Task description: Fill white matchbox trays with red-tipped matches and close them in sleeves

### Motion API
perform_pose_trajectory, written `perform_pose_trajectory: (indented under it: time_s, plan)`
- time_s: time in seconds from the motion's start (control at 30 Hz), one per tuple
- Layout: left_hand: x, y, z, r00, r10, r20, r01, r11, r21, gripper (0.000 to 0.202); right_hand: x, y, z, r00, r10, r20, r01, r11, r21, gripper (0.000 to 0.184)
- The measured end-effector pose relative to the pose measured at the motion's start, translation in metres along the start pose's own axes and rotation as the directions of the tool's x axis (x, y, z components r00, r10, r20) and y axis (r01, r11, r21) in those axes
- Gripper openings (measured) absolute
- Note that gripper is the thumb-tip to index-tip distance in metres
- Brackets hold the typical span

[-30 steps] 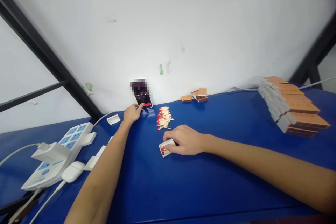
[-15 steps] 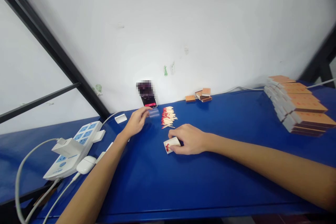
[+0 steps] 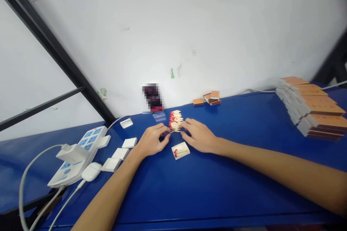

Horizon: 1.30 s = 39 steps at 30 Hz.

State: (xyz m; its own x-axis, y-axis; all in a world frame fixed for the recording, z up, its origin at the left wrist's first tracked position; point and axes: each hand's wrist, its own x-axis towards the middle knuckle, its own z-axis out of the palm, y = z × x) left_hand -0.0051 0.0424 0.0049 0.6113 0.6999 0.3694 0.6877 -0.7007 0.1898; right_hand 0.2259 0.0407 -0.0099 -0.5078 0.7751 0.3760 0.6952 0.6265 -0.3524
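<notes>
A pile of red-headed wooden matches [image 3: 176, 116] lies on the blue table between my hands. At the red-headed side, my left hand [image 3: 154, 139] has thumb and forefinger pinched on the ends of the nearest matches. From the other side my right hand [image 3: 199, 135] closes its fingertips on the plain ends of the same matches. How many matches are between the fingers cannot be made out. Just in front of the pile sits a white matchbox tray [image 3: 184, 147], with several matches lying in it, untouched by either hand.
White matchbox trays [image 3: 120, 153] stand at the left, with another tray [image 3: 126, 123] farther back. A power strip [image 3: 81, 155] with cables and a white earbud case [image 3: 91, 171] lie beyond. A phone [image 3: 155, 109] leans against the wall. Matchboxes [image 3: 213, 97] lie behind; stacked matchboxes [image 3: 314, 108] stand right.
My right hand has let go of the tray and moved up to the matches. My left hand has come from beside the phone down to the pile's red-headed side.
</notes>
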Motion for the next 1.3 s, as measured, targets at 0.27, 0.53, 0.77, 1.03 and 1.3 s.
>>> perform_pose_trajectory:
  time_s: [0.27,0.53,0.77,1.03,1.3]
  plan:
    - [0.002,0.006,0.009,0.998,-0.065,0.021,0.066,0.997,-0.032,0.017,0.005,0.009,0.006,0.999,0.049,0.014,-0.049,0.998,0.047,0.012]
    - [0.002,0.003,0.012,0.991,-0.135,0.019,0.136,0.988,-0.069,0.019,0.005,0.009,0.006,0.999,0.027,0.024,-0.029,0.999,0.044,0.013]
    - [0.003,0.001,0.012,0.982,-0.186,0.029,0.188,0.978,-0.089,0.021,0.002,0.007,0.005,0.998,-0.053,0.025,0.053,0.999,0.003,0.026]
    - [0.003,0.000,0.012,0.981,-0.181,0.063,0.185,0.980,-0.077,0.021,0.002,0.010,0.009,0.987,-0.154,0.054,0.156,0.987,-0.034,0.034]
    - [0.003,-0.001,0.011,0.983,-0.171,0.065,0.177,0.979,-0.100,0.017,0.003,0.010,0.010,0.989,-0.137,0.059,0.139,0.990,-0.022,0.031]
